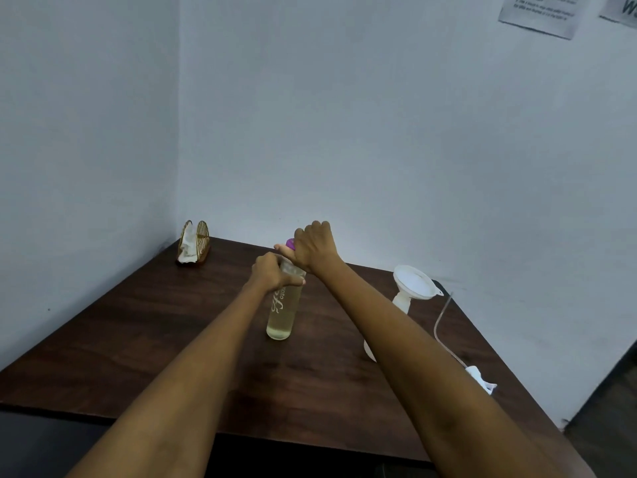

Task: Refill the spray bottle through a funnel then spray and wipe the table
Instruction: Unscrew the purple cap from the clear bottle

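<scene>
A clear bottle (282,317) holding pale yellowish liquid stands upright on the dark wooden table (138,339). My left hand (272,274) grips its upper body. My right hand (315,246) is closed over its purple cap (290,243) at the top. To the right stands a white spray bottle (401,301) with a white funnel (415,282) seated in its neck; my right forearm hides its lower part. The spray head with its thin tube (481,376) lies on the table near the right edge.
A gold wire napkin holder with white napkins (193,243) stands in the far left corner by the walls. White walls close the table at the back and left. Paper notices (541,13) hang high on the right wall.
</scene>
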`<state>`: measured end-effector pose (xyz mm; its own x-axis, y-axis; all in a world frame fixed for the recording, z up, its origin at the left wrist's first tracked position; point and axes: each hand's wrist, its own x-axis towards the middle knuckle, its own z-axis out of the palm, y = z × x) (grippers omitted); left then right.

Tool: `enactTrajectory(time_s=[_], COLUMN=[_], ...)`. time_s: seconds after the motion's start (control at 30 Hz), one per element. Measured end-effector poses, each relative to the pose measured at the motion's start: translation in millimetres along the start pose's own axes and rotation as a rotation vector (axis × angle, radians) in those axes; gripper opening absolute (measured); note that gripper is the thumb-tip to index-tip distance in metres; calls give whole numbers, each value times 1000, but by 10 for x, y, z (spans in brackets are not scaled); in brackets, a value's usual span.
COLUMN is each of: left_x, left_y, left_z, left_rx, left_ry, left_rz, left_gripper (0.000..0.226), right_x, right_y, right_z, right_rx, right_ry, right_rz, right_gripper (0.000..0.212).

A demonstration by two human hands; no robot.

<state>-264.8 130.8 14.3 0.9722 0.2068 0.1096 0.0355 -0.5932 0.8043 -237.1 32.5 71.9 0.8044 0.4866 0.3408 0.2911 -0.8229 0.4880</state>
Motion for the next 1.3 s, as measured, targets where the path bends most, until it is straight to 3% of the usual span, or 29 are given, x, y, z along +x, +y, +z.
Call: enactTrajectory(time_s=[0.1, 0.3, 0.37, 0.57, 0.67, 0.77, 0.9, 1.03, 1.13, 1.3], left_x=[-9, -20, -19, -34, -43, -57, -89, -109, -117, -130], left_y=[64, 97, 75, 8, -9, -10, -14, -24, -27, -25], left_z=[45, 39, 23, -13, -7, 0, 5, -5, -13, -10], left_rx=[27, 19, 4, 13, -4, -5, -18, -42, -41, -32], left_ry=[-17, -7, -11, 7, 6, 7, 11, 16, 19, 20], left_rz=[-18, -20, -17, -5, 5, 24, 31, 40, 40, 55], left_gripper=[63, 62, 57, 55, 51, 48, 49, 44, 45, 51], right_x=[-40, 22, 67, 13, 55, 85, 59, 125, 128, 87], right_y=[-12, 174, 201, 62, 60, 58, -13, -24, -9, -23], right_z=[-114, -473, -598, -558, -630, -734, -619, -715, -744, -568], right_rx=[-34, 347, 522, 350, 470, 505, 304, 377, 433, 234], right_ry=[-160, -455, -551, -369, -459, -511, -490, -607, -527, -437], right_rz=[65, -28, -71, 45, -8, -17, 60, -40, -16, 56], right_gripper=[61, 38, 43, 46, 24, 40, 43, 42, 47, 43])
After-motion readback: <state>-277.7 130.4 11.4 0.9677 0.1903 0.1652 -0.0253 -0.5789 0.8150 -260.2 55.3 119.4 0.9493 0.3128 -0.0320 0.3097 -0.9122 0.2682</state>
